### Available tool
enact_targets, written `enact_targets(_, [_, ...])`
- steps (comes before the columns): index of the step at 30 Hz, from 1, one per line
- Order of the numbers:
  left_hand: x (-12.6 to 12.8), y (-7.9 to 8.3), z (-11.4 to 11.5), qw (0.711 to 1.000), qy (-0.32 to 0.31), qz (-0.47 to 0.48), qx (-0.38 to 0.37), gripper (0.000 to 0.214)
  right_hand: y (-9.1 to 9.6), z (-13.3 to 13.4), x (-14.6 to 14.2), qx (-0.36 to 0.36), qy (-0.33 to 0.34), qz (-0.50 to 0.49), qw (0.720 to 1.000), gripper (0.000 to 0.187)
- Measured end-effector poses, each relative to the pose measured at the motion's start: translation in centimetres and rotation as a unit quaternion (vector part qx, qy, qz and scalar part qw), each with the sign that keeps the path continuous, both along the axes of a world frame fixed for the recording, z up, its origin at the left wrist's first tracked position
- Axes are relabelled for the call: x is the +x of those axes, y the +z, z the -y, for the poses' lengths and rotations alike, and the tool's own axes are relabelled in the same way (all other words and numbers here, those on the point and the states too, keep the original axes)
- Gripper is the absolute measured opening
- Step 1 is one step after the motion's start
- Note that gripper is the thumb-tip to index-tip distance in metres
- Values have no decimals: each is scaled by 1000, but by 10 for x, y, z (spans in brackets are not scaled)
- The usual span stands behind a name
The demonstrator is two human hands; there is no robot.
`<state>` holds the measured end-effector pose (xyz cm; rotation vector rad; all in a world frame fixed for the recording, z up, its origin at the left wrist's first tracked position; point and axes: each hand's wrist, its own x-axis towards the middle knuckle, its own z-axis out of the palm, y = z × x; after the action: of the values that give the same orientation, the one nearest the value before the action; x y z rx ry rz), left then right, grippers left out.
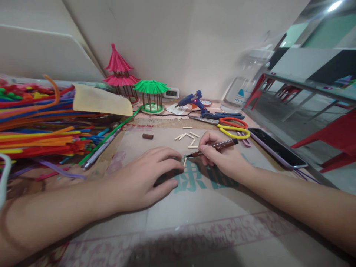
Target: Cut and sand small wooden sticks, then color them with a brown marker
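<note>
My right hand (218,154) is closed around a dark brown marker (214,148), held like a pen and uncapped. Its tip points left and meets the upper end of a short pale wooden stick (185,161). My left hand (151,174) rests on the board, fingers curved and apart, thumb away from the rest. One of its fingertips is at the lower end of that stick; whether it presses on it I cannot tell. Several similar sticks (191,142) lie scattered just beyond the hands. The marker's brown cap (147,136) lies to their left.
Bundles of colored pipe cleaners (41,137) fill the left side. Behind stand a pink pavilion model (119,66), a green pavilion model (151,89) and a blue glue gun (191,99). Scissors (233,126), a phone (278,148) and a large clear bottle (239,89) are at right.
</note>
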<state>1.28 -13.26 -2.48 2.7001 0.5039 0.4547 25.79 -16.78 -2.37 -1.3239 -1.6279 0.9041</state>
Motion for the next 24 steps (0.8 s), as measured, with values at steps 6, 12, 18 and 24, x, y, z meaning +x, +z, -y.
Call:
enact_targets(6, [0,0,0,1000,-12,-13,0,32,-1,-1,0,-6,20,7,1000,16])
enact_targets(12, [1,1,0,1000,-2,-25,0,34,-3,-2,1,-10,37,-1,999,17])
enact_targets(18, [1,1,-1,999,-4,-35,2,37,-2,-2,0,-12,30,-4,999,18])
enact_targets(24, [2,1,-1,1000,-4,-29,4,36,-3,-3,-1,-9,26,0,1000,19])
